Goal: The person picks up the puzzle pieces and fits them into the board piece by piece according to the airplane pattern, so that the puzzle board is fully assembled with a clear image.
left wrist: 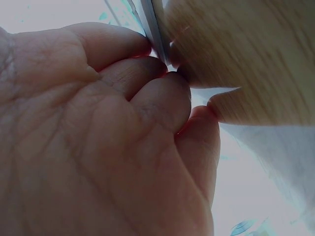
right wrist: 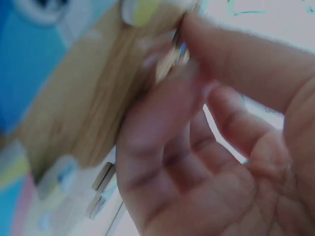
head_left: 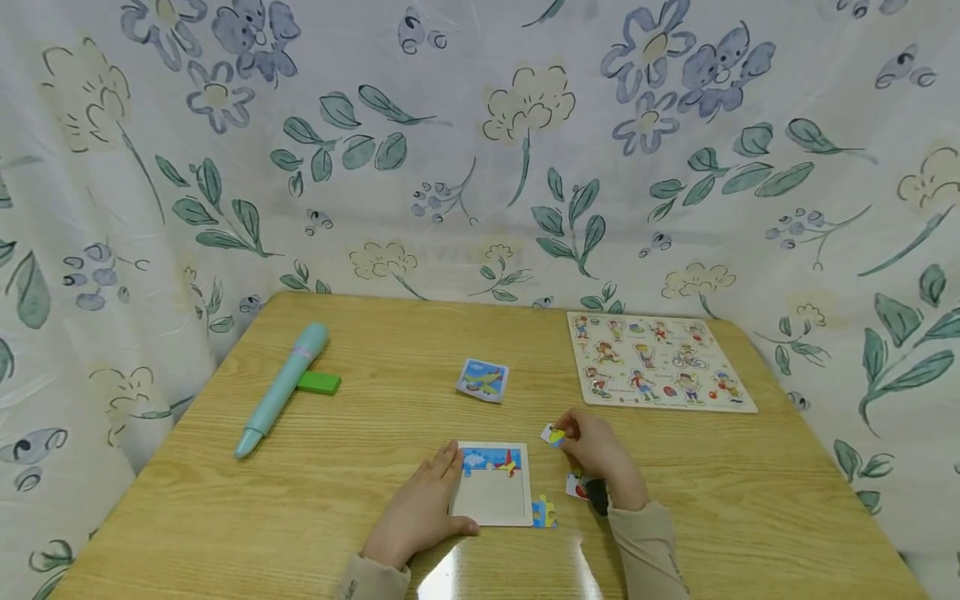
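Observation:
A square wooden puzzle tray (head_left: 491, 500) lies in front of me; joined pieces (head_left: 491, 459) with a blue sky and a red-and-yellow shape fill its top strip, and bare wood shows below. My left hand (head_left: 420, 508) rests along the tray's left side, fingers extended toward the upper corner and thumb at the bottom edge. To the right of the tray, my right hand (head_left: 600, 450) pinches a yellow, blue and white puzzle piece (head_left: 553, 436) between thumb and fingertips. A blue-and-yellow piece (head_left: 543, 512) touches the tray's lower right corner. Another piece (head_left: 576, 486) lies under the right wrist, partly hidden.
Behind the tray lies a square airplane picture (head_left: 483, 380). A wooden board with sports figures (head_left: 660, 362) sits at the back right. On the left are a large teal pen-shaped object (head_left: 281, 392) and a green block (head_left: 319, 382). Floral curtain (head_left: 480, 167) hangs behind the table.

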Action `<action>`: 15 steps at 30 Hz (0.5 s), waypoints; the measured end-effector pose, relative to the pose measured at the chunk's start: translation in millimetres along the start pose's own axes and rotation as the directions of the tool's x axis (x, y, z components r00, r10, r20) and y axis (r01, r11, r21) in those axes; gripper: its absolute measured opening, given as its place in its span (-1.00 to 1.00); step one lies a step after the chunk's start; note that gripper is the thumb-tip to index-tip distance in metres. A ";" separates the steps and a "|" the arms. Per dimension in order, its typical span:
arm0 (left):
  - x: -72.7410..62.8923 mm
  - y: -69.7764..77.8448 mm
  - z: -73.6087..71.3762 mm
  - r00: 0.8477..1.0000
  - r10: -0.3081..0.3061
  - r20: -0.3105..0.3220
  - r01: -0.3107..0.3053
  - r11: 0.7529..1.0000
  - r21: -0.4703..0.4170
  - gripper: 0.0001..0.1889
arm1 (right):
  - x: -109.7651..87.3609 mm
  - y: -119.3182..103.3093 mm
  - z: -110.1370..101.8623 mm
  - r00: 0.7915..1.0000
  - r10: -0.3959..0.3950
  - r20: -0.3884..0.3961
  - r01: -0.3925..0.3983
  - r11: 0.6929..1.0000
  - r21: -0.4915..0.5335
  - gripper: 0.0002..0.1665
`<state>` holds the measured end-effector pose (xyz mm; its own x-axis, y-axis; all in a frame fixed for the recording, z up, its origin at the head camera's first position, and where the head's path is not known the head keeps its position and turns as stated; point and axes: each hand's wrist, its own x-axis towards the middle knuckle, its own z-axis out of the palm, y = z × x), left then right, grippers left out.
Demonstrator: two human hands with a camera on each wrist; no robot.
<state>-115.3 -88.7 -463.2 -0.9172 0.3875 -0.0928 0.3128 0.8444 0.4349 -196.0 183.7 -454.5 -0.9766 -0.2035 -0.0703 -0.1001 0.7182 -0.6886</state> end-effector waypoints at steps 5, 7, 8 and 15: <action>0.1 0.5 -0.5 1.000 -0.001 -0.002 0.001 1.000 -0.005 0.09 | -0.3 13.5 -10.4 0.998 0.005 -0.069 -0.009 0.998 -0.056 -0.66; -0.2 0.8 -1.1 1.000 0.000 -0.005 0.000 1.000 -0.009 0.09 | -2.5 18.3 -16.2 0.996 0.050 -0.073 -0.055 0.996 -0.065 -0.57; -0.4 0.9 -1.2 1.000 0.000 -0.006 0.000 1.000 -0.010 0.09 | -3.4 20.5 -18.8 0.995 0.072 -0.071 -0.077 0.995 -0.069 -0.54; -0.7 1.7 -2.7 1.000 -0.001 0.000 0.001 1.000 -0.010 0.09 | -7.3 21.8 -27.0 0.985 0.158 -0.070 -0.163 0.985 -0.065 -0.62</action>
<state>-114.7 -88.6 -460.0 -0.9175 0.3868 -0.0927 0.3096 0.8408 0.4440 -196.2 218.8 -449.5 -0.9910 -0.0404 -0.1277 0.0479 0.7836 -0.6195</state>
